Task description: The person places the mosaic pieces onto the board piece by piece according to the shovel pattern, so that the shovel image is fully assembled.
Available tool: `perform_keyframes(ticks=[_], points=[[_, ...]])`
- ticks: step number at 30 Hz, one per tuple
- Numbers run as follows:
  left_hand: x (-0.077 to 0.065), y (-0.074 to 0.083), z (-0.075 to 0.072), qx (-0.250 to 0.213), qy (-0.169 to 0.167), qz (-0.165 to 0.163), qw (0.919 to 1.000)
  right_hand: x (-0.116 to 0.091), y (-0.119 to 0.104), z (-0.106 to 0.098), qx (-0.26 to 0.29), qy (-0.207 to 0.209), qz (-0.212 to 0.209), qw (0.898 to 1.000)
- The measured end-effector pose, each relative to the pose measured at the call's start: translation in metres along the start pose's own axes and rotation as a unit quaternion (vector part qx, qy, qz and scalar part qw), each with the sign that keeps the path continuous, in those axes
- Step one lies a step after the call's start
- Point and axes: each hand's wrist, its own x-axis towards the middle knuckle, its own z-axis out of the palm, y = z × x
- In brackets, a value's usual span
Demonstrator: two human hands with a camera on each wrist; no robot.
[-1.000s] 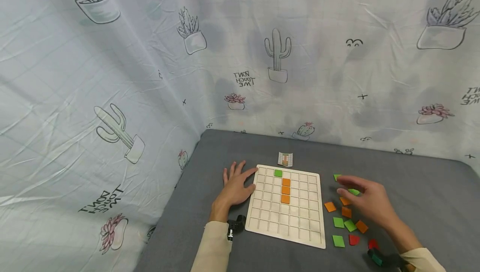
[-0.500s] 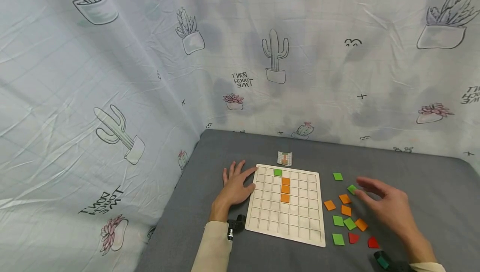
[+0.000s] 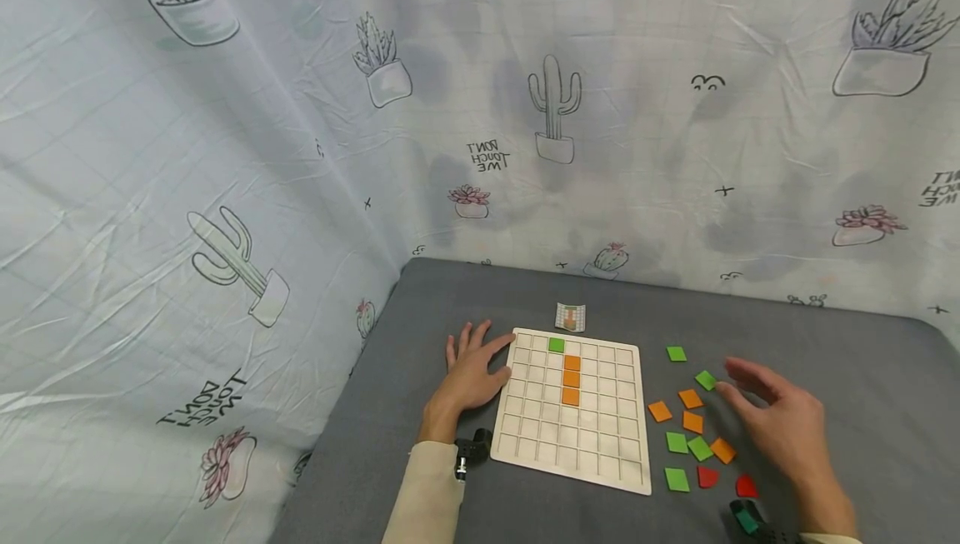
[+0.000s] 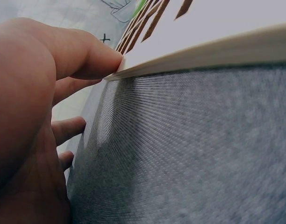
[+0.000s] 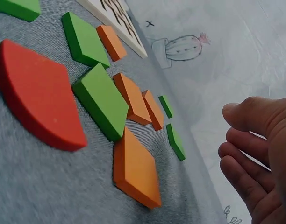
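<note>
A pale grid board point(image 3: 609, 436) lies on the grey table. One green square tile point(image 3: 557, 346) sits in its top row, with a column of orange square tiles point(image 3: 572, 379) below and to the right. My left hand point(image 3: 471, 377) rests at the board's left edge, fingers spread, thumb and index finger touching it. Over the right side of the table, my right hand point(image 3: 783, 419) hovers with loosely bent fingers and nothing between them. Its thumb tip is near a loose green tile point(image 3: 705, 380). In the right wrist view that hand point(image 5: 264, 154) is apart from the tiles.
Right of the board lie several loose green and orange tiles point(image 3: 693, 421), plus red quarter-round pieces point(image 3: 707, 476). A small printed pattern card point(image 3: 571, 317) lies behind the board. Cactus-print cloth point(image 3: 645, 152) hangs behind and left of the table.
My right hand has drawn back to the right from above the far green tiles, uncovering them and a red piece. The left hand and the board's tiles stay put.
</note>
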Motion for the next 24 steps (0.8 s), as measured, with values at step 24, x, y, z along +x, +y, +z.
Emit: perform_keyframes(ticks=[24], points=[[0.001, -0.001, 0.001, 0.008, 0.000, -0.001, 1.0000, 0.003, 0.004, 0.032, -0.030, 0.001, 0.057, 0.998]])
